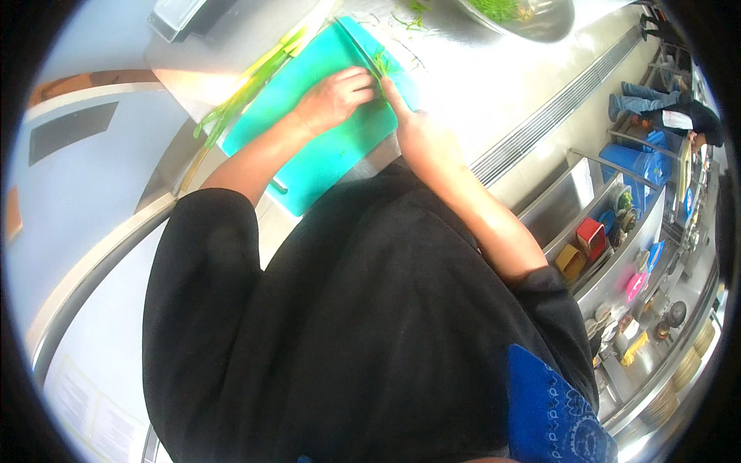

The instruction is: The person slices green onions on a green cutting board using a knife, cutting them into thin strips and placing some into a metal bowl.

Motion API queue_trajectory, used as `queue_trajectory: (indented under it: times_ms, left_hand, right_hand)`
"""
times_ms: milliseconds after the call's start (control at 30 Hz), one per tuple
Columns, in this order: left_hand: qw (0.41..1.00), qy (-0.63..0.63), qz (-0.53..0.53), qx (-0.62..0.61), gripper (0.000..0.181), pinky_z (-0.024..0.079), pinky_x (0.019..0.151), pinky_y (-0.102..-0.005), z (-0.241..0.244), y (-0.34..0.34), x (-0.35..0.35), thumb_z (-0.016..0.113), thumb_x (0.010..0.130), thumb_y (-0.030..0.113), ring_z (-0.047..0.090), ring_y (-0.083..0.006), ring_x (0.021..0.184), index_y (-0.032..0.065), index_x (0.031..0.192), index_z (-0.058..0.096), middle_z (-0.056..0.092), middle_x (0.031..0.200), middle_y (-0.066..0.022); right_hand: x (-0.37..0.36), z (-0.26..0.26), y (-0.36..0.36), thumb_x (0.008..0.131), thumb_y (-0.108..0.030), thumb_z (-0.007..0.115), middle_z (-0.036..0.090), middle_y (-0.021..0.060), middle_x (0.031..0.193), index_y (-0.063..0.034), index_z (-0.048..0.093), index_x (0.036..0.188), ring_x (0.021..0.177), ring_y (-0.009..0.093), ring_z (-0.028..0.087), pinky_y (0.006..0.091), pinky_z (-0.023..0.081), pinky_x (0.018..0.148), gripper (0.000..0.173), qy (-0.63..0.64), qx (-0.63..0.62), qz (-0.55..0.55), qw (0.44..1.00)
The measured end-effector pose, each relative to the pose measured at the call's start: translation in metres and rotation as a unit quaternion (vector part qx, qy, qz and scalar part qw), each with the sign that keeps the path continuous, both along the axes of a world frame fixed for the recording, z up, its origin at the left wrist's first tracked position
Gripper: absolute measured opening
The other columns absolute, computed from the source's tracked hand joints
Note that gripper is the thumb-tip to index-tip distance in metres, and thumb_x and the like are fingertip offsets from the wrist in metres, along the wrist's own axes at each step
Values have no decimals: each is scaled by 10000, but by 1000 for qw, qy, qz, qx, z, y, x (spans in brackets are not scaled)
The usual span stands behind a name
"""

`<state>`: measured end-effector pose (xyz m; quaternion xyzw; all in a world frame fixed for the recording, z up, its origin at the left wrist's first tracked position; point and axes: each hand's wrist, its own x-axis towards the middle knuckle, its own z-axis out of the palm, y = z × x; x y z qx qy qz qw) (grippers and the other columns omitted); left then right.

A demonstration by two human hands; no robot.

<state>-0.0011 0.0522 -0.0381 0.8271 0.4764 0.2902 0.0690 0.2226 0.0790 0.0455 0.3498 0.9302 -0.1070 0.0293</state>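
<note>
A knife [358,46] lies slanted over a green cutting board [307,150], its blade pointing away from me. My right hand [419,130] grips it, index finger stretched along the blade; the handle is hidden under the hand. My left hand [336,99] rests on the board with bent fingers close to the blade. Thin green strands [380,92] show at its fingertips, and the fingers partly hide them. Beyond the blade lie finely cut green shreds [381,59]. Long green onions [255,81] lie along the board's left edge.
A metal bowl [547,23] with shredded greens stands at the far right of the steel table [440,63]. Scattered scraps [414,20] lie beside it. A clear container [173,17] sits far left. Right are a floor drain [538,127], loaded shelves [622,254] and another person [666,116].
</note>
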Motion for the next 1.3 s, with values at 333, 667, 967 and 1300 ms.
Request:
queue_trajectory:
  times_ms: [333,667,967,1300]
  left_hand:
    - [1000,8,-1,0,207,562,882,-357,-2,2,0,628,736,37,627,-276,1066,54,936,678,656,1044,-79]
    - [999,-14,7,42,193,560,885,-364,-1,2,4,632,735,33,626,-286,1067,58,921,678,657,1034,-77]
    - [998,-38,6,45,196,557,886,-372,0,0,3,626,739,45,627,-292,1044,62,927,680,653,1025,-77]
    - [1000,-24,6,11,227,552,910,-363,-3,-3,1,631,729,37,622,-282,1078,56,948,687,660,1049,-74]
  right_hand:
    - [-17,-15,10,848,0,551,643,170,648,-143,311,1579,577,305,682,442,568,575,784,24,-27,-28,999]
    - [4,-18,-10,840,-15,565,639,158,640,-115,277,1590,526,323,648,468,537,524,810,14,-23,-25,999]
    - [23,27,-20,850,-58,579,663,155,689,-146,222,1611,590,293,693,434,578,564,845,-57,-109,-28,992]
    - [13,19,-11,840,-39,584,638,140,630,-154,270,1599,536,273,663,431,555,542,830,-10,-77,-20,997]
